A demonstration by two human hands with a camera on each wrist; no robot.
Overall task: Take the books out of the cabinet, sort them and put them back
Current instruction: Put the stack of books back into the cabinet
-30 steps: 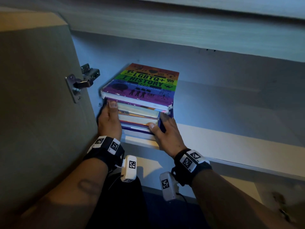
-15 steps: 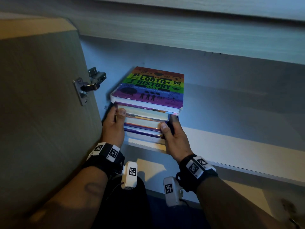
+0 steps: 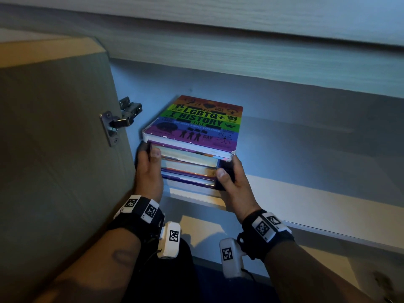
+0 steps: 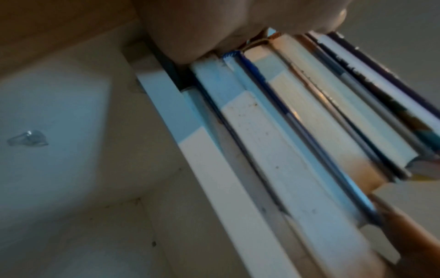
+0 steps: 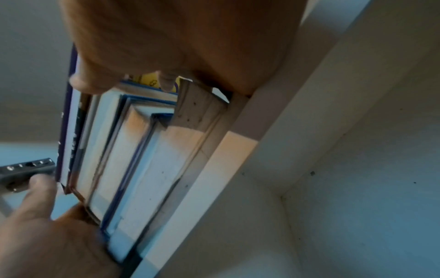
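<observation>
A stack of several books (image 3: 190,165) lies flat at the left end of the cabinet shelf (image 3: 306,193), a rainbow-covered history book (image 3: 196,121) on top. My left hand (image 3: 146,169) grips the stack's left side, thumb on the page edges. Gripping the right side is my right hand (image 3: 231,182), with the thumb on the front and the fingers round the far side. The left wrist view shows the page edges (image 4: 297,131) just above the shelf's front edge (image 4: 207,159). In the right wrist view the stack (image 5: 133,150) sits between my right hand (image 5: 178,37) and my left hand (image 5: 35,216).
The open cabinet door (image 3: 54,138) stands close on the left, its metal hinge (image 3: 120,121) beside my left hand. A wooden panel (image 3: 240,51) overhangs the opening. The shelf stretches away bare to the right of the stack. The light is dim and bluish.
Both hands have closed tighter on the stack's sides, and the right thumb has come up onto the front page edges. The stack stays at the shelf's left end.
</observation>
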